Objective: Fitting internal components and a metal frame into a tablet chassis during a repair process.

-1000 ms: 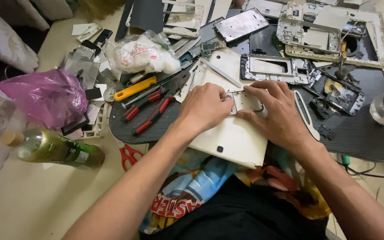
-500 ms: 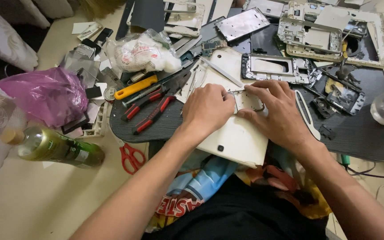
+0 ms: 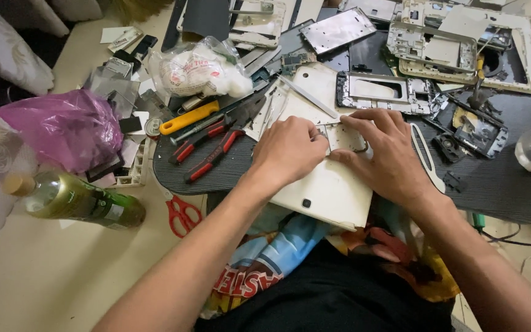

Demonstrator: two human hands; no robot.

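White tablet shell (image 3: 330, 190): lying on the lap and the dark mat's (image 3: 499, 184) edge, under both hands. Left hand (image 3: 290, 147) and right hand (image 3: 388, 154) press down, fingers (image 3: 364, 120) curled together on its upper edge. Red-handled pliers (image 3: 213, 154) lie left of the fingers.

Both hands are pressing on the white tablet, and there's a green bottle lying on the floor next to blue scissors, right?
Nearly. The head view shows the scissors have red handles, not blue. The rest holds: the left hand and right hand press on the white tablet, and the green bottle lies on the floor beside the scissors.
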